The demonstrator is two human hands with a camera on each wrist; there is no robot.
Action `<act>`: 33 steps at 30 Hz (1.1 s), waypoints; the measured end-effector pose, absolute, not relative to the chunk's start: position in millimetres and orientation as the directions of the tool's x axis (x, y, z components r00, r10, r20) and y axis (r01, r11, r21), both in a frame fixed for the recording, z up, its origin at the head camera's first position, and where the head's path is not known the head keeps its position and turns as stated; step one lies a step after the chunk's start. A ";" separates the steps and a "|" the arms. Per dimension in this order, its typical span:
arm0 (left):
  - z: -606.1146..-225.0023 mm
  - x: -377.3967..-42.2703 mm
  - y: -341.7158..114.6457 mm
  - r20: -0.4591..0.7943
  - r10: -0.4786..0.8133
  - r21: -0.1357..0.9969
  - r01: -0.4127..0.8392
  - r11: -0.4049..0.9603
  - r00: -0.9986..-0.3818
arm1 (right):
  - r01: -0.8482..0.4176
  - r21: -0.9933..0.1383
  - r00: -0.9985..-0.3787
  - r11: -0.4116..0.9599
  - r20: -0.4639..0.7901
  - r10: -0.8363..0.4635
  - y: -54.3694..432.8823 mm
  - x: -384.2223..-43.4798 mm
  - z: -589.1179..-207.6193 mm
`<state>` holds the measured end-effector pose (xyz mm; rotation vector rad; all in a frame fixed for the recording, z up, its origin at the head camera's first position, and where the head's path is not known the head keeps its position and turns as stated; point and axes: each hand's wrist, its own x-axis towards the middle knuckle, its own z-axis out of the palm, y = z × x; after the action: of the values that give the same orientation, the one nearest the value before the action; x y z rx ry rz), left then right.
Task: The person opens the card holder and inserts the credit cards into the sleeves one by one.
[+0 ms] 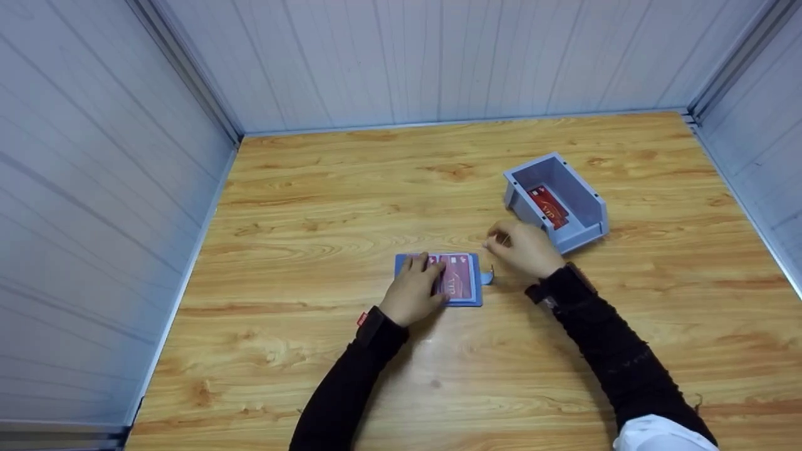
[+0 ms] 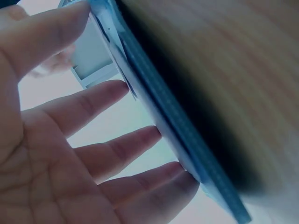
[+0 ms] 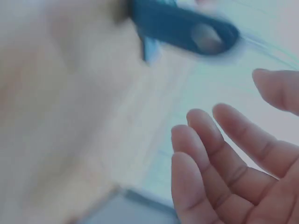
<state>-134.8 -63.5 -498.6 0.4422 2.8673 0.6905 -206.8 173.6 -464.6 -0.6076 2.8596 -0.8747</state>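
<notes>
A blue card holder (image 1: pixel 478 298) lies spread on the wooden table, with a red VIP card (image 1: pixel 460 279) in a sleeve on its right side. My left hand (image 1: pixel 408 293) rests on the holder, fingertips on its pages and partly covering another red card. In the left wrist view those fingers (image 2: pixel 112 154) are extended along the pages beside the blue cover (image 2: pixel 173 109). The holder's strap (image 1: pixel 487 277) sticks out to the right. My right hand (image 1: pixel 527 249) hovers right of it, fingers loosely bent, thumb apart from them in the right wrist view, holding nothing.
A grey open-front bin (image 1: pixel 520 202) stands right behind my right hand, with red VIP cards (image 1: pixel 546 205) on its floor. Pale panel walls (image 1: pixel 401 62) border the table at the back and both sides.
</notes>
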 end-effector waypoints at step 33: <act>-500.1 -134.4 -64.6 -0.068 0.341 0.464 0.273 0.843 -0.938 | -0.180 -0.360 -0.945 0.916 -0.195 -0.263 251.7 -306.2 -443.3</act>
<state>-134.4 -64.6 -500.1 0.4809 2.8729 0.6904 -306.2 251.7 -443.3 -0.3331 2.8371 -0.4994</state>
